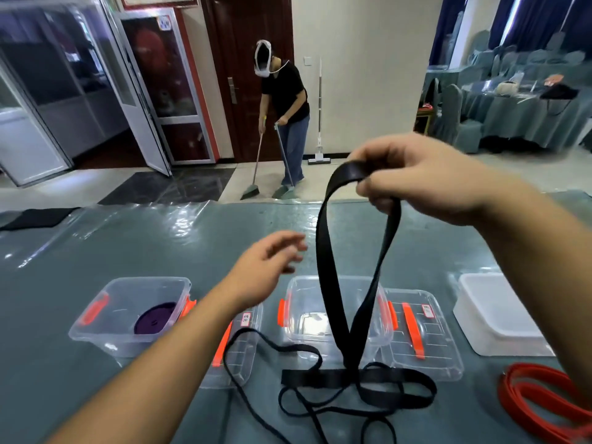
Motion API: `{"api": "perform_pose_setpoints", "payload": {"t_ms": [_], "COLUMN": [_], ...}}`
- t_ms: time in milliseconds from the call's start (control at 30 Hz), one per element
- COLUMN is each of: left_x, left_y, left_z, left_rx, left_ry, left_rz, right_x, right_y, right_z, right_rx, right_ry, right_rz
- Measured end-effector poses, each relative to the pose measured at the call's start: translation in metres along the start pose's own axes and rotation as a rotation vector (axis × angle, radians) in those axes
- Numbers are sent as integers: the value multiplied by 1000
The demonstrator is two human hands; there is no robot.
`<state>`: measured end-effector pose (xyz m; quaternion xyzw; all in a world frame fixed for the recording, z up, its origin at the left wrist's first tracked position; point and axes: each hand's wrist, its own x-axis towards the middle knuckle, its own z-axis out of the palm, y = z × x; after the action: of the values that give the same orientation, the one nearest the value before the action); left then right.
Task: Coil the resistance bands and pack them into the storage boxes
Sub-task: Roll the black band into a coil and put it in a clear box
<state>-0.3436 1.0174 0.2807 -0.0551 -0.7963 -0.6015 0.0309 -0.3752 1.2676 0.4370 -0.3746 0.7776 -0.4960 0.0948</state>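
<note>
My right hand (426, 179) is raised above the table, pinching the top loop of a wide black resistance band (326, 251). The band hangs down in front of the middle clear box (333, 310) and its lower part lies tangled on the table. A thinner black band (256, 363) loops across the table beside it. My left hand (267, 265) hovers with fingers apart, left of the hanging band, holding nothing. The left clear box (128, 312) holds a coiled purple band (155, 317). A red band (541, 402) lies at the right.
Clear lids with orange handles (416, 331) lie beside the boxes. A white tray (496, 312) sits at the right. The table has a teal cloth under clear plastic (160, 238). Beyond the table a person (285, 100) sweeps the floor.
</note>
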Motion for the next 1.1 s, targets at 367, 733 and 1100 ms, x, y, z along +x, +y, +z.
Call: {"api": "perform_pose_setpoints", "payload": {"t_ms": [367,733,1100], "left_x": [2,2,15], "left_y": [150,177,173], "left_z": [-12,-3,6], "left_rx": [284,41,299], "left_ry": [-3,-27,-2], "left_rz": [335,323,467], "right_x": [-8,-17,-18], "right_y": [-1,10,14], "right_z": [0,1,16], "right_rx": [-186,312,490], "right_ry": [8,254,336], "right_rz": [-26,-49,70]}}
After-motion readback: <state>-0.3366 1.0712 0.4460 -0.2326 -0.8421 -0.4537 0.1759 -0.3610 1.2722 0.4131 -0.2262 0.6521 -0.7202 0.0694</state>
